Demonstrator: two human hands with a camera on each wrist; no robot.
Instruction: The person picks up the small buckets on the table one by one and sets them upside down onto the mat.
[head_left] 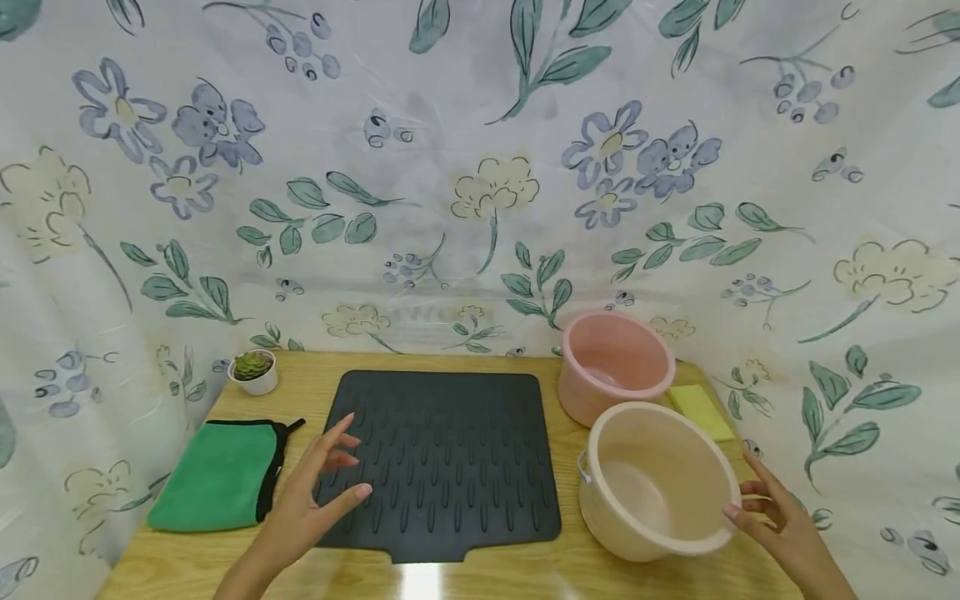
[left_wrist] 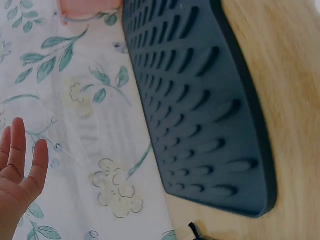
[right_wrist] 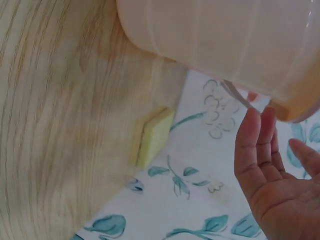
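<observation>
My left hand hovers over the left edge of a dark grey ridged rubber mat, thumb and fingers spread with nothing between them. The left wrist view shows its fingers apart from the mat. At the right, my right hand is beside a cream bucket, fingertips right at the rim. Seen from the right wrist, the fingers are near the bucket's handle, the thumb standing away from them. The bucket's open mouth faces up, and its inside is bare.
Behind the cream bucket stands a pink bucket, with a yellow sponge cloth to its right. A green cloth pouch with black trim lies left of the mat. A small potted succulent sits at the back left, before a floral curtain.
</observation>
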